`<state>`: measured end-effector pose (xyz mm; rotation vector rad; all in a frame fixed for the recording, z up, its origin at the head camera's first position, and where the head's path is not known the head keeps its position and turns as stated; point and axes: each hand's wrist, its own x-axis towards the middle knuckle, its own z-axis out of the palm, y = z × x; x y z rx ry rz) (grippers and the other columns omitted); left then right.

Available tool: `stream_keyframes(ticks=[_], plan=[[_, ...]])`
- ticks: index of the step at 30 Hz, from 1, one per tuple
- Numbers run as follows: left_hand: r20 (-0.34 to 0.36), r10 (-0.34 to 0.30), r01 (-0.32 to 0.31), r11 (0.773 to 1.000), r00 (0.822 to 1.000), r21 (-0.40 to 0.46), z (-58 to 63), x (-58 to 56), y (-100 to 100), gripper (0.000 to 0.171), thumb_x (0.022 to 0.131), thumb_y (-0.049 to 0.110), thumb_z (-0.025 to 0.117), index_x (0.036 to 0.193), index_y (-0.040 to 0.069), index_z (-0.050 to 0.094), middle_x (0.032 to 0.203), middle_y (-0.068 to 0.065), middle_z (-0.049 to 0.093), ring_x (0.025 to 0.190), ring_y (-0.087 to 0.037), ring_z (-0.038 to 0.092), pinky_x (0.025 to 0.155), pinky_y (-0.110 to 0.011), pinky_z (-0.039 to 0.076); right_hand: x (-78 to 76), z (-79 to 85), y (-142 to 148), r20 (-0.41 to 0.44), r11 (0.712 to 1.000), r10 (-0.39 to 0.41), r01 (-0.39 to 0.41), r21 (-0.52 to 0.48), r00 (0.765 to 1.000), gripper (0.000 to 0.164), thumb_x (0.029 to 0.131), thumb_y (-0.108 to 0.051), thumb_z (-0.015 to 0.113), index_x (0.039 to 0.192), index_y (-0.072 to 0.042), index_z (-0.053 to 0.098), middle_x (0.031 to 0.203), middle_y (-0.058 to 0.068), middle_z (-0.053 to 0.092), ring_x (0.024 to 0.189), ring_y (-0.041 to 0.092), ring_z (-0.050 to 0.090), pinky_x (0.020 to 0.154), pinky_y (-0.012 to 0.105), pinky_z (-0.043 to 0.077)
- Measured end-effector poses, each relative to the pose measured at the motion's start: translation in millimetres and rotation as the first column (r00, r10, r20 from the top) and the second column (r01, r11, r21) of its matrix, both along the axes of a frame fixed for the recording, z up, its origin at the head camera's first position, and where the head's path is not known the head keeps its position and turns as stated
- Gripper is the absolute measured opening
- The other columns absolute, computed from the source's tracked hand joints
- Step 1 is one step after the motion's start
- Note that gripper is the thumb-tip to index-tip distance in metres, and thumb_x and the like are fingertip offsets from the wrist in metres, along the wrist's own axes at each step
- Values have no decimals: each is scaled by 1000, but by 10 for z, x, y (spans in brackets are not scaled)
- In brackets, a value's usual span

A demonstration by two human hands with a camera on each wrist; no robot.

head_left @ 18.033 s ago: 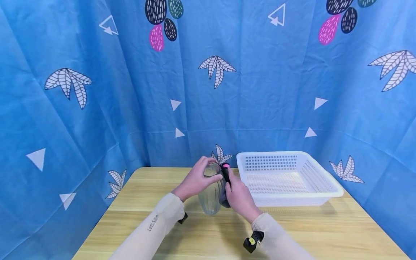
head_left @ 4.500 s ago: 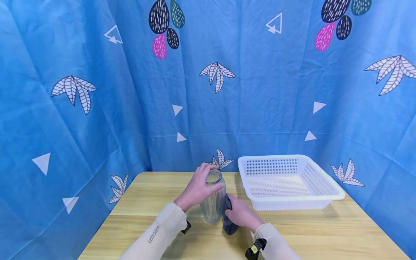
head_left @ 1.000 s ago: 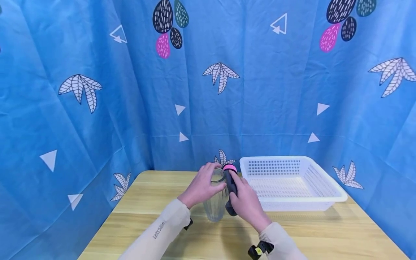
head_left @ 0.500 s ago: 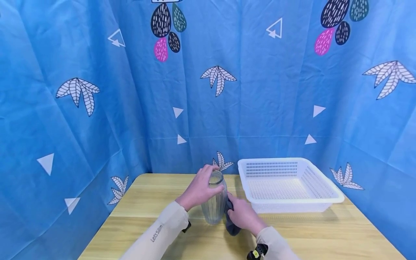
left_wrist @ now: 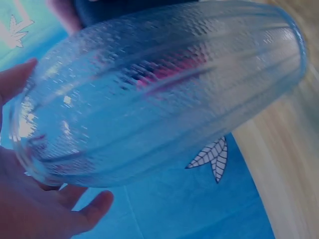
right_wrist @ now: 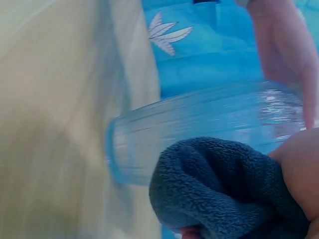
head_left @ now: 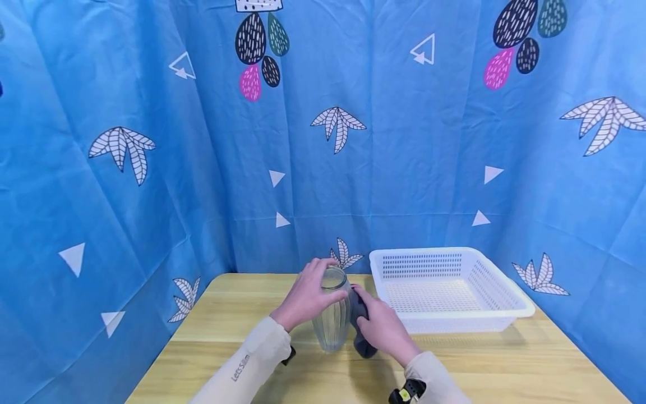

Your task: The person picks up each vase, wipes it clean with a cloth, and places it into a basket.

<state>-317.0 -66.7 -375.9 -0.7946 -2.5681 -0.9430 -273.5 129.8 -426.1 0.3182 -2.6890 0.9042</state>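
A clear ribbed glass vase stands upright near the table's middle. My left hand grips it round the rim, thumb in front and fingers behind. In the left wrist view the textured glass fills the frame, with a pink streak showing through it. My right hand holds a bunched dark grey cloth against the vase's right side. Its fluffy terry weave shows in the right wrist view, where the cloth overlaps the glass. Much of the cloth is hidden by the fingers.
A white perforated plastic basket sits at the back right of the wooden table, just beyond my right hand. A blue patterned curtain closes off the back and both sides.
My right hand moves the cloth up and down along the vase: high with its pink part showing, then low, now slightly higher again. The left hand keeps its grip on the rim.
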Motion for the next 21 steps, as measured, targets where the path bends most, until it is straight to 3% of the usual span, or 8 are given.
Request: stream_keyframes(ticks=[5,10,16,21], plan=[[2,-3,3,999,1000,-32,50,23,30,66,88,42,76,143,18,50,145,-2,53,136,-29,43,111,-56,35,66,205,-11,-116,996,-53,45,-75,992,68,86,-11,67,150,-16,48,125,15,67,95,26,64,78,45,53],[21,-10,11,999,1000,-44,65,19,63,62,87,33,72,143,19,51,146,-3,52,136,-31,42,109,-58,36,94,322,-65,-215,995,-59,39,-94,975,69,86,-10,67,151,-21,46,125,13,66,93,27,63,75,44,52],[17,-8,9,999,1000,-49,31,-7,93,65,82,29,71,143,17,50,140,-4,52,130,-29,44,105,-54,40,71,239,-120,-123,998,-46,40,-53,991,72,91,-12,64,157,-17,36,129,18,60,89,27,64,73,42,54],[-25,14,-16,999,1000,-45,-10,-26,98,62,87,35,69,143,18,49,144,-4,44,130,-26,45,106,-50,43,11,111,-130,-73,998,-56,54,-28,996,72,92,-13,63,158,-13,32,125,21,60,89,27,64,74,43,55]])
